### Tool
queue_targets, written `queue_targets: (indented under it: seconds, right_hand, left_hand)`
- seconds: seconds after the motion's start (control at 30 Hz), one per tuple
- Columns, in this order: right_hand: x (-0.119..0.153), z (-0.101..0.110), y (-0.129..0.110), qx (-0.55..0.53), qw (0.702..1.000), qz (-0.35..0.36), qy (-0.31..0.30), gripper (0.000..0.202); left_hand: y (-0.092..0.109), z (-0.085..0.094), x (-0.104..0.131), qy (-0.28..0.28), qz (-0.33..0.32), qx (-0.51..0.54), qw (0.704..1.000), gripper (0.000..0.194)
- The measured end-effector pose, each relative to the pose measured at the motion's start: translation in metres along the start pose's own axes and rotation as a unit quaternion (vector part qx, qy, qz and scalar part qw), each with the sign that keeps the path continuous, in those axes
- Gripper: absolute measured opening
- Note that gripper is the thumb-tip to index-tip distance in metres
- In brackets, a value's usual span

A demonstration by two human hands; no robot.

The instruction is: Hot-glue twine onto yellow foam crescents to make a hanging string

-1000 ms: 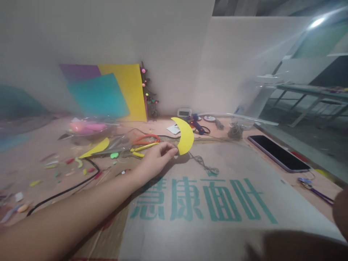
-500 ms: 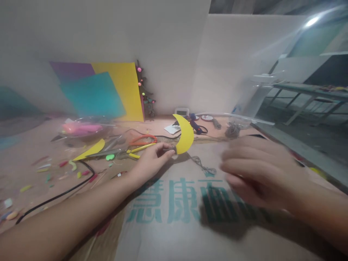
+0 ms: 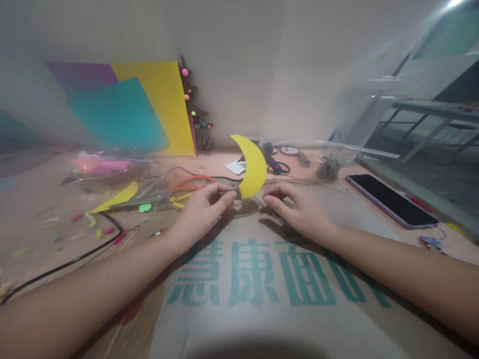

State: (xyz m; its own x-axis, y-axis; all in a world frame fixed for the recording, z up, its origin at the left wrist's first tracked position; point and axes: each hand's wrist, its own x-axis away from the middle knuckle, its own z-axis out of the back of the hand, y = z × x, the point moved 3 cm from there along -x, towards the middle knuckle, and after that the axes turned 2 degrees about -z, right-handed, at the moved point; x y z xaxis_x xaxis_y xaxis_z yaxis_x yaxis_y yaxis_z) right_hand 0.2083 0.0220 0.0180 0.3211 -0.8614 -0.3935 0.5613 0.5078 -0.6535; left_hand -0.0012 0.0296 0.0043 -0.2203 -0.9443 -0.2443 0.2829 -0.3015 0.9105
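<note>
A yellow paper crescent moon (image 3: 256,167) stands upright, pinched at its lower tip by my left hand (image 3: 207,207). Grey-brown twine (image 3: 238,191) is bunched around that tip, beside my thumb. To the right of the moon, my right hand (image 3: 295,207) is closed in a pinch, apart from the paper. A loose strand of the twine runs low between the two hands, and more of it lies under my right fingers. Its end in the right fingertips is mostly hidden.
Orange-handled (image 3: 192,182) and yellow-handled (image 3: 183,201) tools, a second yellow paper piece (image 3: 118,197) and clay scraps lie left. Behind are coloured sheets (image 3: 119,114), a glue gun (image 3: 275,162) and a twine bundle (image 3: 328,168). A phone (image 3: 392,199) lies right, on the table beside a printed sheet (image 3: 258,324).
My right hand has moved left and inward, from a blurred position at the right to close beside the moon, uncovering the phone. My left hand keeps its hold on the moon.
</note>
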Motion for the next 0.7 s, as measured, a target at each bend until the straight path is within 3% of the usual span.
queue_targets:
  seconds: [0.13, 0.43, 0.7]
  right_hand:
    - [-0.0001, -0.0008, 0.0017, -0.034, 0.999, -0.002, -0.009, 0.019]
    - [0.0001, -0.0011, 0.0008, -0.005, 1.0, 0.01, 0.017, 0.018]
    - [-0.0012, -0.0031, 0.0021, 0.01, 0.999, 0.046, 0.02, 0.018]
  left_hand:
    - [0.001, -0.0026, 0.0011, -0.019, -0.02, -0.031, 0.999, 0.028]
    - [0.0002, -0.005, 0.0031, -0.045, -0.049, -0.07, 0.995, 0.026]
    - [-0.0047, -0.0065, 0.0019, -0.056, -0.058, -0.078, 0.994, 0.046]
